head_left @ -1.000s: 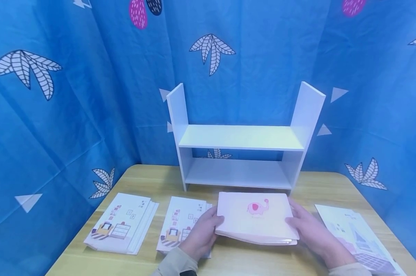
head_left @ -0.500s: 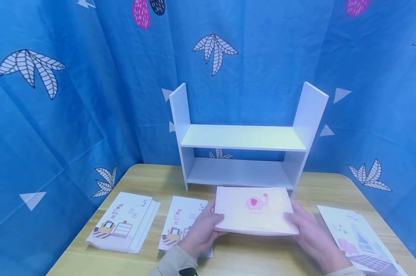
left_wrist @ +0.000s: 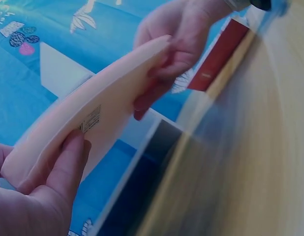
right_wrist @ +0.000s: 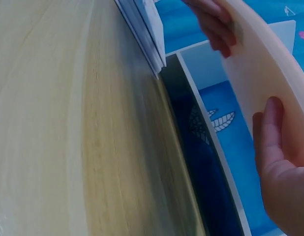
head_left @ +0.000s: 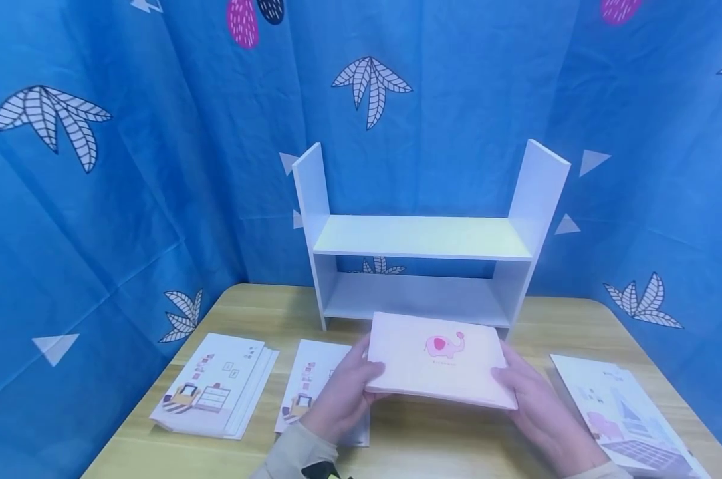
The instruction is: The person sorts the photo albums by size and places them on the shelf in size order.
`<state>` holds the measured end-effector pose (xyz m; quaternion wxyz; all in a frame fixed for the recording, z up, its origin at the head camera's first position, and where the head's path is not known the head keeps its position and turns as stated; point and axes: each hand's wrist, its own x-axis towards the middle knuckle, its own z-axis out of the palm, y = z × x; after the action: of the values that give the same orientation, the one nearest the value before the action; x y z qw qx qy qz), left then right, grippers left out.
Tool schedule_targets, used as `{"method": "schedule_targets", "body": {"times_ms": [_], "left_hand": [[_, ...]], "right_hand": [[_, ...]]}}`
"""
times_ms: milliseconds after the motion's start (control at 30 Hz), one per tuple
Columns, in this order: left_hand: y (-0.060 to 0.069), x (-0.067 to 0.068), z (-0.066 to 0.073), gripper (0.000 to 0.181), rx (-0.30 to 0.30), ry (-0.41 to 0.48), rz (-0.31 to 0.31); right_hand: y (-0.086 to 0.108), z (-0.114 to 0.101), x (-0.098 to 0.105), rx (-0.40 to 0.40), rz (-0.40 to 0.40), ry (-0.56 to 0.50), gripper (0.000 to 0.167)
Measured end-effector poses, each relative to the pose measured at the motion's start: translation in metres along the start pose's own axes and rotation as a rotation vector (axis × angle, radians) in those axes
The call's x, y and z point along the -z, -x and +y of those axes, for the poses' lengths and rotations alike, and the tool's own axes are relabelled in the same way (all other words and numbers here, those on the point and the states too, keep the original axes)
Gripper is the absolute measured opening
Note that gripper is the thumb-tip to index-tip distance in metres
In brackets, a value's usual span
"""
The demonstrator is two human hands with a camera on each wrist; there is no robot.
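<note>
A pale pink notebook [head_left: 435, 362] with a pink elephant printed on its cover is held above the table, tilted, in front of the shelf. My left hand [head_left: 343, 392] grips its left edge, thumb on the cover. On its right edge my right hand [head_left: 537, 402] grips the same way. In the left wrist view the underside of the notebook [left_wrist: 110, 110] bears a small printed label, and fingers of the left hand [left_wrist: 48, 196] press below it. The right wrist view has the right hand's fingers [right_wrist: 272, 132] against the underside; whether it is one notebook or several stacked cannot be told.
A white two-level shelf [head_left: 421, 237] stands at the back of the wooden table [head_left: 265, 306]. Two stacks of white illustrated books lie left, one farther out [head_left: 211, 392] and one nearer [head_left: 313, 379]. More white books [head_left: 624, 416] lie right. Blue curtain [head_left: 433, 100] hangs behind.
Both hands have raised the notebook slightly and tipped it. Its front edge, which showed loose separated layers a second ago, now looks pressed together. The books on the table have stayed put.
</note>
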<state>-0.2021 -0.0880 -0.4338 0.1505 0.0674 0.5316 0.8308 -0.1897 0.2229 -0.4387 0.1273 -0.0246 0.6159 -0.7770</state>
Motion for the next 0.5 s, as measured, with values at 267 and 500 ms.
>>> {"method": "schedule_targets", "body": {"times_ms": [267,500], "left_hand": [[0.006,-0.003,0.018,0.071,-0.052,-0.017,-0.075],[0.008,-0.007,0.036,0.067,-0.056,-0.131,-0.062]], "right_hand": [[0.004,-0.012,-0.004,0.079,-0.065,0.086,0.071],[0.004,-0.026,-0.005,0.2,-0.16,0.105,0.071]]}}
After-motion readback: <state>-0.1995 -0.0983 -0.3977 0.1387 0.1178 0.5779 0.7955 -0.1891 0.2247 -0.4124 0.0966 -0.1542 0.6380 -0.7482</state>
